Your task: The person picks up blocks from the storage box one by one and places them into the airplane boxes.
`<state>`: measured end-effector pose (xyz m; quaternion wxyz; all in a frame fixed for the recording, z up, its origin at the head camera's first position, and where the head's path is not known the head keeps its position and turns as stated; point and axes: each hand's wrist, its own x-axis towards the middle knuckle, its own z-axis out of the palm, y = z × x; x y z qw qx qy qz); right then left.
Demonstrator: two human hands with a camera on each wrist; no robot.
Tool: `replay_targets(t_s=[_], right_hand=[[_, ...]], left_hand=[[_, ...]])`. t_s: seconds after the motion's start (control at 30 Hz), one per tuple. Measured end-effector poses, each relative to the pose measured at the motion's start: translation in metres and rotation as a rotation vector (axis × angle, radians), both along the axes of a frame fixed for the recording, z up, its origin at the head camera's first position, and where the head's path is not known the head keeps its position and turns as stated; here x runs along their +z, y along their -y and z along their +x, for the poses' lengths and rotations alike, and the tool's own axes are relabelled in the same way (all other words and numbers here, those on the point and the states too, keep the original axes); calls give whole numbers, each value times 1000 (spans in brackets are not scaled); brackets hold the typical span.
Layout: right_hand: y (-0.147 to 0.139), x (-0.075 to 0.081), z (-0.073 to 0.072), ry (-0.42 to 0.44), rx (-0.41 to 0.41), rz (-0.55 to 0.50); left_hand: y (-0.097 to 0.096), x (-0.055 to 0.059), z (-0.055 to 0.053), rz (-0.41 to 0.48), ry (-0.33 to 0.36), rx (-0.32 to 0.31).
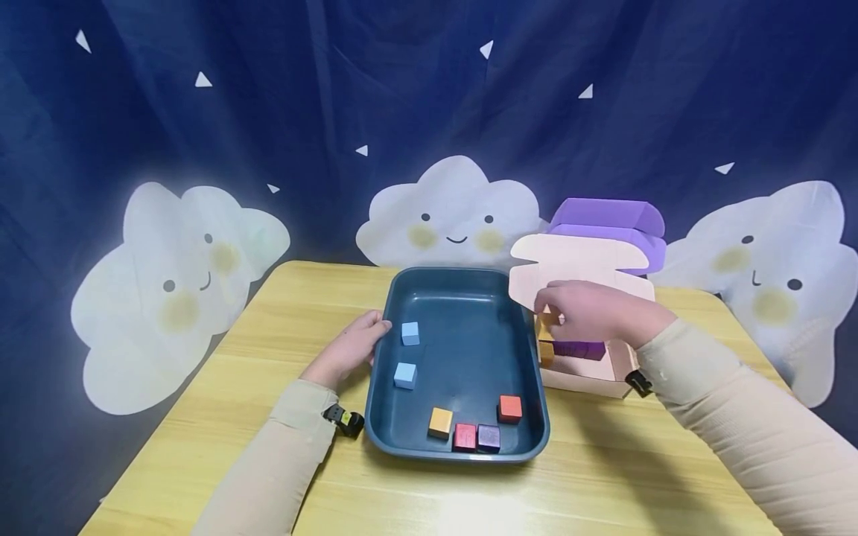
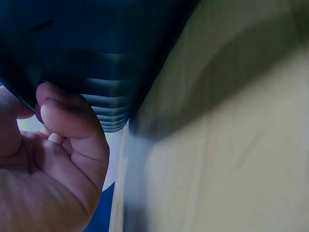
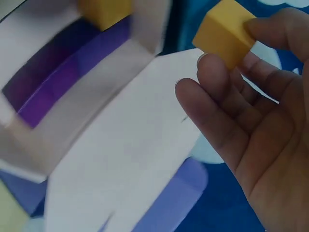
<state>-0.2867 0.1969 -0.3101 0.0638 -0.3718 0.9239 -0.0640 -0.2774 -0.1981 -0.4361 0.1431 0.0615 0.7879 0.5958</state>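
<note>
My left hand (image 1: 350, 345) grips the left rim of a dark teal tray (image 1: 462, 350), thumb over the edge and fingers curled beneath, as the left wrist view shows. Over an open cardboard box (image 1: 583, 380) at the tray's right, my right hand (image 1: 590, 307) pinches a yellow cube (image 3: 224, 34) between thumb and fingers. Inside that box lie another yellow cube (image 1: 546, 355) and purple pieces (image 1: 582, 350), partly hidden in the head view. The tray holds two light blue cubes (image 1: 405, 376), a yellow-orange cube (image 1: 440, 422), a red cube (image 1: 465, 437), a dark purple cube (image 1: 488, 438) and an orange-red cube (image 1: 510, 409).
The box's pale lid (image 1: 570, 257) stands raised behind my right hand, with a purple flap (image 1: 606, 216) behind it. Everything rests on a wooden table (image 1: 281, 313). A blue curtain (image 1: 429, 89) with white cloud shapes hangs behind the table.
</note>
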Motion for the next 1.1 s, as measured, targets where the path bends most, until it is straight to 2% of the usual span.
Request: replay_targets(t_s=[0.13, 0.3, 0.53, 0.73, 0.93, 1.1], right_hand=[[-16, -10, -3, 22, -37, 20], [-31, -31, -5, 56, -57, 53], [-37, -54, -8, 145, -153, 114], [-36, -67, -7, 106, -156, 140], [-34, -71, -2, 16, -141, 116], [-32, -74, 2, -1, -158, 101]], left_hand=[[-1, 1, 0, -9, -12, 5], [-2, 3, 0, -11, -1, 3], [-1, 2, 2, 2, 3, 8], [0, -2, 1, 16, 2, 8], [0, -4, 1, 29, 0, 6], [0, -4, 0, 33, 0, 4]])
